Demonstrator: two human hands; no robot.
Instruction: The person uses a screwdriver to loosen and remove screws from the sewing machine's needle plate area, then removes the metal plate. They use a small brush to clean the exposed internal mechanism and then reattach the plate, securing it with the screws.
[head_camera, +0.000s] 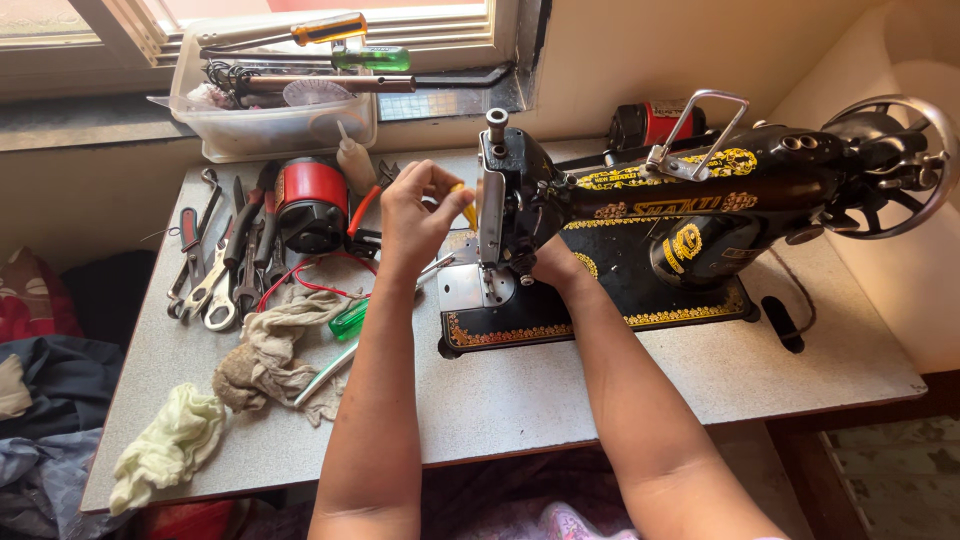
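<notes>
From the head camera, we look down on a grey worktable (600, 390) with a black, gold-decorated sewing machine (690, 215) standing on it, its handwheel to the right and its needle end facing the hands.

The left hand (415, 215) is raised beside the machine's face plate (491, 215). Its thumb and fingers are pinched together on a small yellow-handled tool (466, 205), whose tip points at the face plate, seemingly so the tool can work there.

The right hand (555, 265) reaches in under the machine's arm, behind the needle bar. The machine head hides its fingers, so we cannot tell whether they are closed or apart; its placing suggests it steadies something near the presser foot.

Left of the machine, within easy reach, lie a heap of spanners and pliers (225, 265), a red and black motor (310, 205), a green-handled screwdriver (348, 320), a crumpled beige rag (270, 360) and a pale green cloth (170, 445). A small oil bottle (353, 160) stands near the wall. On the windowsill, a clear plastic tub (270, 95) holds more screwdrivers.
</notes>
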